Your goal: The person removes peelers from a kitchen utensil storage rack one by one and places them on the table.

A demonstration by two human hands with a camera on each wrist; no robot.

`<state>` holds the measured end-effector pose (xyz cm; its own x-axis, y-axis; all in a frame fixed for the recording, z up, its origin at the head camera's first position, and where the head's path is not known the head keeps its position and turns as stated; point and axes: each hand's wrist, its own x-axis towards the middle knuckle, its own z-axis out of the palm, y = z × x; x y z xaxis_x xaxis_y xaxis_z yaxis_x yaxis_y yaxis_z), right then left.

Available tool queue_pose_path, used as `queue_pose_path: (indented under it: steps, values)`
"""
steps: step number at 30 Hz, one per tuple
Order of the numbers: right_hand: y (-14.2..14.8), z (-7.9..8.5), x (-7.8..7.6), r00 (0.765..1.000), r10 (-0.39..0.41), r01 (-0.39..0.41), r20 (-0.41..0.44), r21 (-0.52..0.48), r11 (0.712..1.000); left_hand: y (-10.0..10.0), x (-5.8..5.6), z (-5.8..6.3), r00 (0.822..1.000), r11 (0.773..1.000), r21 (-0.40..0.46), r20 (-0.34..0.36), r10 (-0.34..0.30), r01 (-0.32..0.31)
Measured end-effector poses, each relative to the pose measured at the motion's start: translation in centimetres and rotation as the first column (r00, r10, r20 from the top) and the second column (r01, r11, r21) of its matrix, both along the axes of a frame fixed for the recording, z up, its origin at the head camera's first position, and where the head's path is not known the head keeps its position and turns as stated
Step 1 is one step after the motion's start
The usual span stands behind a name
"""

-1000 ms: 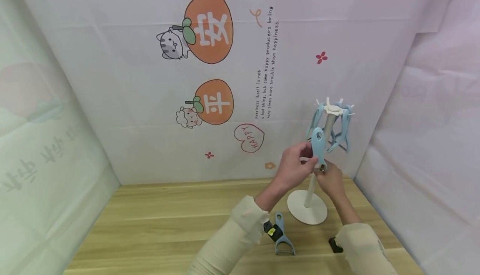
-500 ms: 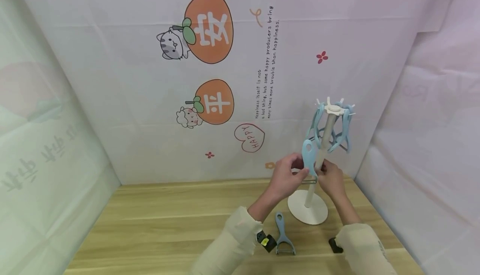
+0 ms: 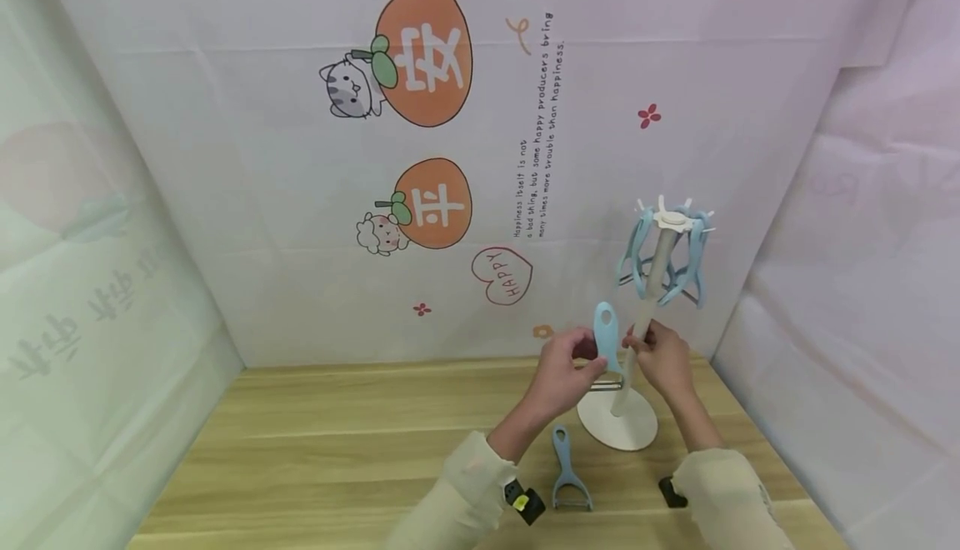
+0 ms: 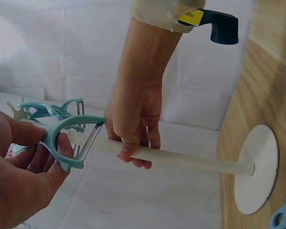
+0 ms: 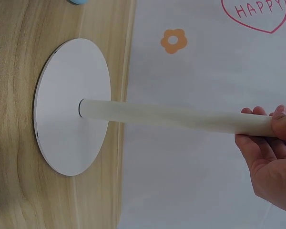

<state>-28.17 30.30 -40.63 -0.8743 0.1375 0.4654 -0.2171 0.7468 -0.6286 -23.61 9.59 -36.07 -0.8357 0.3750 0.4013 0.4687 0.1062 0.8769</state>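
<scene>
A light-blue peeler (image 3: 606,335) is pinched in my left hand (image 3: 561,373), handle up and blade down, just left of the white stand's pole (image 3: 657,267). In the left wrist view its forked head (image 4: 62,133) and metal blade show clearly. My right hand (image 3: 663,360) grips the pole below the hanging peelers; the right wrist view shows those fingers (image 5: 264,160) curled round it. Several blue peelers (image 3: 693,262) hang from the hooked white top (image 3: 673,219). Another blue peeler (image 3: 567,471) lies on the table near the left wrist.
The stand's round white base (image 3: 637,423) rests on the wooden table (image 3: 322,442). Behind stands a white printed cloth wall (image 3: 585,158), with more cloth at the left and right sides. A black camera mount (image 3: 525,502) is strapped to the left wrist.
My left hand has moved down and to the left with the peeler, away from the hanging ones. The right hand stays at the pole.
</scene>
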Motion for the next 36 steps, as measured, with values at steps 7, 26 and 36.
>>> queue_pose_path:
  steps: [7, 26, 36]
  values:
    - [0.1, -0.3, -0.2, 1.0, 0.005, -0.004, 0.018, -0.016, 1.0, -0.3, 0.0, -1.1, 0.999, 1.0, -0.007, 0.035, 0.006, -0.006]
    - [-0.2, 0.0, 0.0, 1.0, 0.0, 0.0, 0.011, -0.025, 1.0, -1.9, 0.5, -4.1, 0.992, 0.998, -0.034, 0.108, 0.06, -0.056]
    - [-0.3, 0.0, 0.1, 1.0, 0.0, 0.0, 0.001, -0.024, 1.0, -2.8, 0.3, -6.1, 0.99, 0.996, -0.052, 0.116, 0.077, -0.071]
